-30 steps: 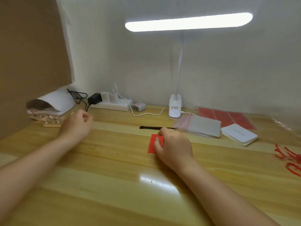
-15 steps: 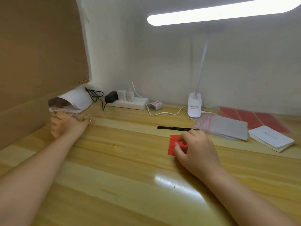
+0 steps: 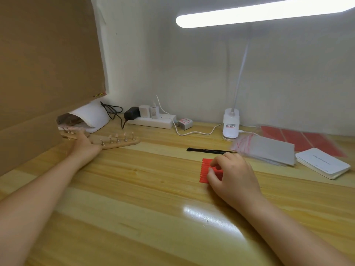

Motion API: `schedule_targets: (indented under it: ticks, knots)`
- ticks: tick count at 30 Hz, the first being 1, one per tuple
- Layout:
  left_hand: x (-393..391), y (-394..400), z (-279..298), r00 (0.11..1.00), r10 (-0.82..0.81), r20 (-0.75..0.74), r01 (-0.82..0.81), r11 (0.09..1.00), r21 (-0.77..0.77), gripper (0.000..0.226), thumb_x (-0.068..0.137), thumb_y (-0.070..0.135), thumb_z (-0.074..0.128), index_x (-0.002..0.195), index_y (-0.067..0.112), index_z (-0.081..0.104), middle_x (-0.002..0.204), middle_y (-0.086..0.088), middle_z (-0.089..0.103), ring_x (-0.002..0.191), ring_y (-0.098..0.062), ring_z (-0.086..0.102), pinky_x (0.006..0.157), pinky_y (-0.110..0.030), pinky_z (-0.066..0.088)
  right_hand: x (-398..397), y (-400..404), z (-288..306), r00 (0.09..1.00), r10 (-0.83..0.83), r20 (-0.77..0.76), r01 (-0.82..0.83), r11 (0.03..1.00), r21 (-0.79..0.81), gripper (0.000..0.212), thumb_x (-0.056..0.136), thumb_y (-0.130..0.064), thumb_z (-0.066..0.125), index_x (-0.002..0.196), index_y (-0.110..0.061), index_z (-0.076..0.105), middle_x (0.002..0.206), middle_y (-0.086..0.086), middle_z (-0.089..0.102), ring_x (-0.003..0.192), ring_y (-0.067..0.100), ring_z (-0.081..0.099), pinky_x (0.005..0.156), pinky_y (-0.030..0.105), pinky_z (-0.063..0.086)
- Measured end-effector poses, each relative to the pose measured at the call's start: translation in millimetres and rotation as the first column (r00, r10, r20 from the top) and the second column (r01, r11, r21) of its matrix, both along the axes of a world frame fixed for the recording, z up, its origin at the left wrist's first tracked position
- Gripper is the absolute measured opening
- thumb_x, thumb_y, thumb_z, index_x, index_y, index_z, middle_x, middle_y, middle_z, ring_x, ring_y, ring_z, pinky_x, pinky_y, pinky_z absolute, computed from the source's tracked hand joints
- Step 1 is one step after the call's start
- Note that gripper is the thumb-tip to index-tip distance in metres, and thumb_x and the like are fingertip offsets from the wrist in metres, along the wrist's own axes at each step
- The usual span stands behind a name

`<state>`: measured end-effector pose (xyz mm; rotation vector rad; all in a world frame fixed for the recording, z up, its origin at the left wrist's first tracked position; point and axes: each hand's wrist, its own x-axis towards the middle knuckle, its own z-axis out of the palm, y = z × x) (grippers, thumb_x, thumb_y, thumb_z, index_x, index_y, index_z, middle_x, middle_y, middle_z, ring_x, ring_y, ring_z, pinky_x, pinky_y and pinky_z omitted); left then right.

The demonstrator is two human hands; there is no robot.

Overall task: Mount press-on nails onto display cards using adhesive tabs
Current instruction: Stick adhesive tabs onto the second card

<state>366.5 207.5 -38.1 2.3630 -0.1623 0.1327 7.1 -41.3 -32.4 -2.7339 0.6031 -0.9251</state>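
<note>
A wooden strip (image 3: 123, 142) carrying several pale press-on nails on small stands lies at the back left of the desk. My left hand (image 3: 84, 145) grips its left end, palm down, and hides that part of it. A red adhesive tab sheet (image 3: 205, 170), cut into narrow strips, lies flat at centre right. My right hand (image 3: 231, 176) sits on the sheet's right side, with curled thumb and fingertips pinching at it; the rest of the sheet is covered by the hand.
A black tool (image 3: 207, 150) lies just behind the red sheet. To the right are a stack of grey cards in clear bags (image 3: 269, 151), a white box (image 3: 322, 164) and red sheets (image 3: 311, 138). A lamp clamp (image 3: 231, 126), power strip (image 3: 151, 121), white nail lamp (image 3: 92, 116) and cardboard wall (image 3: 48, 64) line the back and left.
My left hand reached to the back left and has drawn the wooden nail strip out to the right. My right hand stayed on the red sheet. The camera turned left.
</note>
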Motion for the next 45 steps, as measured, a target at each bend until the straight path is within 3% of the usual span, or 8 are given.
schedule_targets:
  ticks: [3, 7, 16, 23, 26, 30, 35, 45]
  knots:
    - [0, 5, 0, 0.985, -0.166, -0.038, 0.164, 0.985, -0.048, 0.092, 0.078, 0.009, 0.070, 0.150, 0.022, 0.014, 0.132, -0.003, 0.054, 0.099, -0.015, 0.052, 0.079, -0.029, 0.042, 0, 0, 0, 1.000, -0.002, 0.001, 0.002, 1.000, 0.018, 0.011, 0.085, -0.024, 0.062, 0.087, -0.015, 0.068, 0.084, 0.000, 0.062, 0.085, 0.024, 0.052, 0.073, 0.032, 0.036]
    - [-4, 11, -2, 0.953, -0.302, 0.012, 0.302, 0.953, 0.009, 0.100, 0.072, 0.019, 0.081, 0.150, 0.025, 0.019, 0.115, 0.003, 0.060, 0.108, -0.017, 0.053, 0.089, -0.032, 0.039, -1, -1, 1, 0.999, -0.038, 0.007, 0.038, 0.999, 0.039, 0.013, 0.086, -0.026, 0.058, 0.089, -0.018, 0.067, 0.087, -0.002, 0.062, 0.087, 0.022, 0.053, 0.075, 0.032, 0.037]
    - [-45, -17, 7, 0.929, -0.363, 0.070, 0.361, 0.932, 0.042, 0.088, 0.065, 0.034, 0.086, 0.140, 0.024, 0.041, 0.095, 0.008, 0.067, 0.086, -0.011, 0.063, 0.079, -0.032, 0.050, -17, -17, 23, 0.949, -0.286, -0.131, 0.302, 0.946, 0.115, 0.036, 0.087, -0.045, 0.051, 0.110, -0.020, 0.063, 0.112, 0.002, 0.059, 0.108, 0.027, 0.049, 0.089, 0.035, 0.039]
    - [-131, -62, 44, 0.849, -0.510, 0.138, 0.528, 0.818, -0.228, 0.072, 0.069, 0.029, 0.085, 0.128, 0.041, 0.045, 0.097, 0.023, 0.071, 0.087, 0.000, 0.064, 0.078, -0.021, 0.045, -65, -79, 80, 0.949, -0.303, -0.081, 0.299, 0.796, 0.527, 0.027, 0.081, -0.029, 0.055, 0.060, -0.014, 0.049, 0.059, 0.003, 0.045, 0.061, 0.024, 0.045, 0.058, 0.032, 0.031]
    - [-181, -98, 63, 0.763, -0.628, 0.150, 0.645, 0.732, -0.219, 0.071, 0.072, 0.023, 0.083, 0.127, 0.041, 0.042, 0.096, 0.025, 0.071, 0.079, 0.004, 0.065, 0.072, -0.017, 0.045, -87, -94, 75, 0.895, -0.407, -0.181, 0.445, 0.804, 0.396, 0.024, 0.081, -0.031, 0.055, 0.075, -0.011, 0.066, 0.075, 0.007, 0.066, 0.080, 0.029, 0.061, 0.068, 0.032, 0.045]
    - [-236, -153, 61, 0.706, -0.695, 0.137, 0.706, 0.675, -0.215, 0.072, 0.071, 0.022, 0.083, 0.130, 0.032, 0.044, 0.094, 0.009, 0.072, 0.084, -0.009, 0.064, 0.078, -0.028, 0.053, -118, -113, 53, 0.758, -0.598, -0.260, 0.614, 0.789, -0.026, 0.030, 0.091, -0.030, 0.047, 0.110, -0.021, 0.068, 0.118, 0.007, 0.062, 0.113, 0.034, 0.049, 0.089, 0.037, 0.042]
    - [-264, -196, 49, 0.827, -0.549, 0.124, 0.557, 0.769, -0.314, 0.065, 0.070, 0.028, 0.078, 0.126, 0.029, 0.044, 0.093, 0.010, 0.063, 0.083, -0.002, 0.058, 0.063, -0.024, 0.042, -131, -133, 23, 0.724, -0.618, -0.306, 0.601, 0.783, -0.162, 0.037, 0.100, -0.035, 0.039, 0.131, -0.019, 0.052, 0.135, 0.001, 0.050, 0.122, 0.028, 0.041, 0.097, 0.037, 0.036]
    - [-253, -184, 28, 0.844, -0.527, 0.104, 0.529, 0.781, -0.332, 0.062, 0.070, 0.033, 0.080, 0.119, 0.037, 0.043, 0.096, 0.011, 0.066, 0.085, -0.005, 0.062, 0.064, -0.026, 0.045, -134, -137, 14, 0.737, -0.602, -0.307, 0.532, 0.797, -0.286, 0.025, 0.099, -0.031, 0.045, 0.090, -0.026, 0.067, 0.095, -0.005, 0.067, 0.106, 0.022, 0.043, 0.085, 0.035, 0.028]
